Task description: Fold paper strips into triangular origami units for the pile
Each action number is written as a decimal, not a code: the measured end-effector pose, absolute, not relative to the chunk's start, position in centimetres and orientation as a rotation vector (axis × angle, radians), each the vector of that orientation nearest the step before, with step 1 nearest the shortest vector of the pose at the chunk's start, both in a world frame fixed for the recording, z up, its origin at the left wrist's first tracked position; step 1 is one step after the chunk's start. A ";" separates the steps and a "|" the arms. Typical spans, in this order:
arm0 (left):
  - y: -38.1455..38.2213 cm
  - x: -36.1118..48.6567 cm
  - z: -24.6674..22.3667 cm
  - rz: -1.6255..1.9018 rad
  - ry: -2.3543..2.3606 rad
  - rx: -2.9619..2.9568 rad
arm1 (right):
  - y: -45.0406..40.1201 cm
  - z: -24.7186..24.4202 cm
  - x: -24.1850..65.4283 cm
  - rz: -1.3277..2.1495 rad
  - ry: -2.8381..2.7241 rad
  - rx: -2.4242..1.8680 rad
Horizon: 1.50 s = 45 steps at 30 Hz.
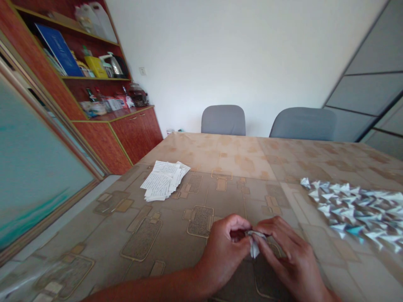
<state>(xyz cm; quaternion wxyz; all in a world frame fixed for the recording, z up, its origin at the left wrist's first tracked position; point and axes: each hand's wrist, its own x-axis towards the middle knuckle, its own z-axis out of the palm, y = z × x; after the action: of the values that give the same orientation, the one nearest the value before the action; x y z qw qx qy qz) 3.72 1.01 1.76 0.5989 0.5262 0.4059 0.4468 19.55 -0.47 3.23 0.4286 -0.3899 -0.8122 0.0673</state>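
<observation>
Between my two hands is a small piece of folded paper [255, 249], pale and partly covered by fingers. My left hand [224, 251] pinches it from the left, thumb and forefinger closed on it. From the right, the thumb and forefinger of my right hand [288, 251] grip its upper edge. To the left lies a loose stack of printed paper slips [165, 180]. Rows of small folded paper pieces [355, 209] with pointed tips, mostly white and grey with a teal one, spread over the right side of the table.
The table [176, 226] wears a patterned brown cover. Two grey chairs [223, 120] stand at its far edge against a white wall. A reddish wooden cabinet [135, 134] with filled shelves is at the left, near a sliding glass door [34, 167].
</observation>
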 end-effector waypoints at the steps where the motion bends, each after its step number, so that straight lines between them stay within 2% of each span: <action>1: 1.0 3.7 1.7 1.032 0.938 1.220 | -0.5 3.3 19.6 0.170 -2.027 -0.974; 45: 0.9 3.6 1.8 1.043 0.917 1.304 | -0.4 3.7 20.3 0.259 -2.063 -0.973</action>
<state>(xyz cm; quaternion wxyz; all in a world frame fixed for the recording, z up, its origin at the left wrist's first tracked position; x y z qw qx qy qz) 3.58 0.92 1.80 0.5794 0.5579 0.3922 0.4463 20.32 -0.39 3.65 0.4103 -0.3865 -0.8196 0.1030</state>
